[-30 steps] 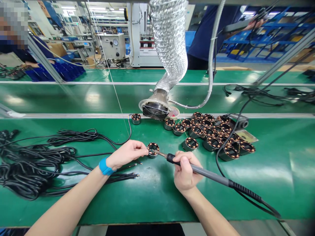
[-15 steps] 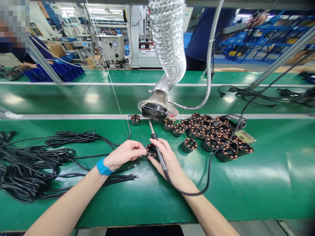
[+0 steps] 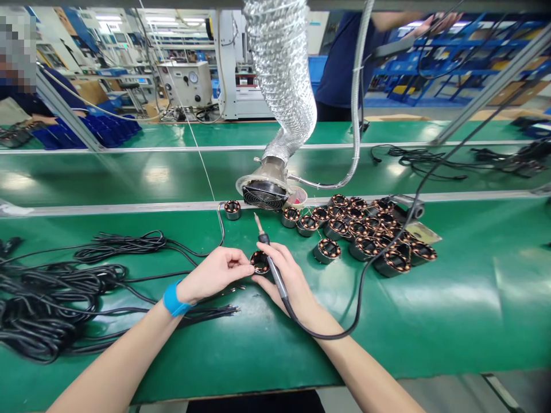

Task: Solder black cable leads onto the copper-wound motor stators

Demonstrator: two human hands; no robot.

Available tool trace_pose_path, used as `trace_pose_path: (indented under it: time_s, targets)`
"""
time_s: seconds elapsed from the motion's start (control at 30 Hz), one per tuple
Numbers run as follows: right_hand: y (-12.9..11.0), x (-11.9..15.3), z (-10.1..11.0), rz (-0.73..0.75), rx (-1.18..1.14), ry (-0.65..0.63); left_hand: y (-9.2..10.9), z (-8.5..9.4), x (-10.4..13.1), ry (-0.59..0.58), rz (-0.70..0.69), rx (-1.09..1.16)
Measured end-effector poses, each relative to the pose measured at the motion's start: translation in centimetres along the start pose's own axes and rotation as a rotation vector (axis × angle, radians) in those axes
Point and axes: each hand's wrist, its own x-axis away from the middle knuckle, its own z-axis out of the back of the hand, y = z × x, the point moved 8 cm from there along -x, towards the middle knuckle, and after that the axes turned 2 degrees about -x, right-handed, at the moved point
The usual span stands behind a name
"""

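Between my hands on the green bench stands a motor stator (image 3: 259, 261), a dark ring with copper windings. My left hand (image 3: 221, 269), with a blue band at the wrist, is pinched at the stator's left side; whatever lies between those fingertips is too small to make out. A soldering iron (image 3: 275, 274) rests in my right hand (image 3: 289, 281), its tip pointing up and away, clear of the stator. The thumb and fingers of that hand also reach round the stator's right side. Several stripped cable ends (image 3: 226, 311) lie just below my left hand.
Several wound stators (image 3: 365, 229) crowd the right, with one wired stator (image 3: 232, 210) at the back. Coiled black cables (image 3: 55, 292) fill the left. A fume extractor (image 3: 267, 192) hangs behind the iron's tip. The iron's cord (image 3: 359, 310) loops to the right. People stand beyond the bench.
The whole view has shifted slightly, moving the scene a little left. My hands keep nearly the same pose around the stator, and the soldering iron stays in my right hand.
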Motion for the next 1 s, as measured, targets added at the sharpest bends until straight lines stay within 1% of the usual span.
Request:
trace_pose_path:
  time_s: [0.07, 0.1, 0.17, 0.23, 0.3, 0.4, 0.47, 0.6, 0.8, 1.0]
  targets:
    - [-1.0, -0.1, 1.1, 0.046, -0.013, 0.070, -0.1, 0.1, 0.1, 0.007, 0.009, 0.001]
    - [-1.5, -0.1, 1.9, 0.068, -0.022, 0.135, -0.1, 0.1, 0.1, 0.010, 0.016, -0.001]
    - [-2.1, 0.5, 3.8, 0.078, -0.029, 0.310, -0.2, 0.2, 0.1, 0.017, 0.027, -0.010]
    - [-2.0, 1.6, 5.2, 0.052, -0.032, 0.458, -0.3, 0.2, 0.2, 0.024, 0.035, -0.020]
    - [-1.6, 2.7, 5.7, 0.011, -0.037, 0.525, -0.3, 0.3, 0.2, 0.030, 0.038, -0.027]
    - [-1.0, 3.6, 5.6, -0.020, -0.066, 0.549, -0.3, 0.3, 0.2, 0.038, 0.037, -0.032]
    - [-0.9, 3.8, 5.4, -0.027, -0.073, 0.550, -0.3, 0.3, 0.2, 0.040, 0.034, -0.029]
    - [-0.9, 3.4, 4.9, -0.040, -0.073, 0.506, -0.3, 0.3, 0.2, 0.043, 0.038, -0.017]
    - [-1.4, 3.0, 4.6, 0.006, -0.116, 0.454, -0.1, 0.4, 0.3, 0.055, 0.046, -0.028]
    - [-1.1, 3.2, 4.6, -0.048, -0.072, 0.454, -0.2, 0.3, 0.2, 0.048, 0.043, -0.018]
